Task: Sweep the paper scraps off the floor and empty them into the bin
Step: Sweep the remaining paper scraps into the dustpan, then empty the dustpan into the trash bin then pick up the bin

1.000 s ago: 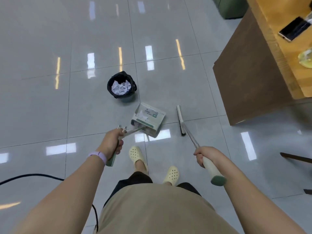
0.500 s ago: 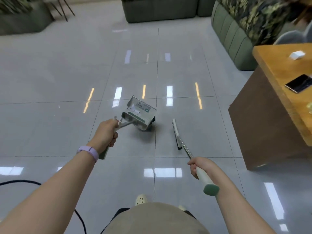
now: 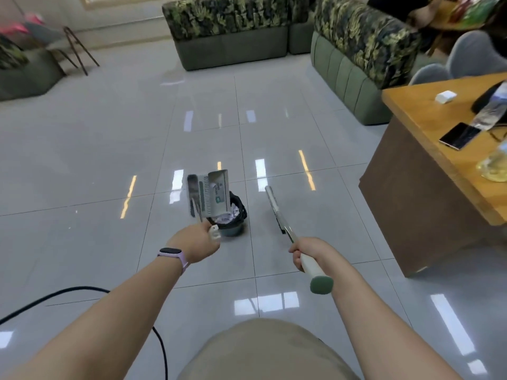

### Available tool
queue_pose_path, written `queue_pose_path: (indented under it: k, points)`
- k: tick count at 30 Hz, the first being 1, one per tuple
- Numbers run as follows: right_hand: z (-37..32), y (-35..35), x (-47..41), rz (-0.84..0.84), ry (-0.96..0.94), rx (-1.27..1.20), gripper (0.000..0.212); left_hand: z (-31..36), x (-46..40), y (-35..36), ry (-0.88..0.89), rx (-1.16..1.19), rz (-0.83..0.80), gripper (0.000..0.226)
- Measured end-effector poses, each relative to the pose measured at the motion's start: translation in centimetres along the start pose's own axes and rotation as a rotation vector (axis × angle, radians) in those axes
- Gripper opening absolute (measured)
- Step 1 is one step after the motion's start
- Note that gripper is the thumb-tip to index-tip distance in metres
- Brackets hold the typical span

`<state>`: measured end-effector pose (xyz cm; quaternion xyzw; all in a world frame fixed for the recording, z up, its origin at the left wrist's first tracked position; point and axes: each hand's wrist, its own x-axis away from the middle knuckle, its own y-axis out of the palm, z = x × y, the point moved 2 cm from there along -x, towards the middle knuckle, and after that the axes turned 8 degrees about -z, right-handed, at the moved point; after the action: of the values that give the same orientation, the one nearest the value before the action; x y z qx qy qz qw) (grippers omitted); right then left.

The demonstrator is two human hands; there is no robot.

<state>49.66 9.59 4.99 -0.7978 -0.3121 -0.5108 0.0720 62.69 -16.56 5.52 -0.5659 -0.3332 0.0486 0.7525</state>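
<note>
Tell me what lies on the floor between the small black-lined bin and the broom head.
Nothing: in the head view, only bare glossy grey tile floor separates the black-lined bin from the broom head.

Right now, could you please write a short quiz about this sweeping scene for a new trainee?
1. True or false: the dustpan is tipped up over the bin.
2. Which hand grips the broom handle?
A. left hand
B. right hand
C. neither
3. Fill in: the bin, lined with a black bag, holds white paper ____.

Key: 1 true. 2 B; the left hand holds the dustpan handle. 3 scraps.
</note>
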Motion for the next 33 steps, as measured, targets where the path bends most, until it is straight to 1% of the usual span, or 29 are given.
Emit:
queue_pose_path:
  k: [2,4,7,11,14,16,19,21,26,31,33]
  points:
    - [0.4,0.5,-0.3,0.012,-0.001,0.007,0.012,-1.3,-0.5,1.3,0.038,-0.197,-0.020,0.036]
    - [0.8,1.1,-0.5,0.023,0.010,0.010,0.011,-2.0,-1.0,2.7,0.074,-0.288,-0.040,0.039]
    - [1.3,2.0,-1.0,0.036,0.030,-0.006,0.012,-2.1,-1.8,4.4,0.129,-0.351,-0.071,0.038]
    - [2.5,3.1,-1.2,0.052,0.074,-0.005,0.005,-2.6,-2.5,5.3,0.185,-0.441,-0.062,0.031]
    - [3.7,3.8,-1.3,0.065,0.100,0.000,0.005,-3.2,-3.0,6.0,0.204,-0.452,-0.075,0.029]
    - [4.3,4.3,-1.5,0.076,0.115,0.004,0.007,-3.7,-3.2,6.3,0.192,-0.481,-0.093,0.027]
    - [4.9,5.0,-1.8,0.091,0.138,-0.013,0.014,-4.3,-3.0,6.9,0.206,-0.618,-0.098,0.027]
    - [4.9,5.4,-2.0,0.091,0.151,-0.027,0.014,-4.4,-2.9,6.7,0.225,-0.685,-0.090,0.029]
    - [4.6,6.4,-2.5,0.085,0.157,0.003,0.008,-5.8,-2.9,4.0,0.223,-0.714,-0.030,0.029]
    - [3.8,7.7,-2.6,0.067,0.146,0.015,0.009,-8.8,-2.5,2.4,0.201,-0.698,-0.080,0.026]
    - [3.2,8.2,-2.4,0.064,0.123,-0.011,0.012,-10.1,-2.2,1.9,0.169,-0.639,-0.056,0.026]
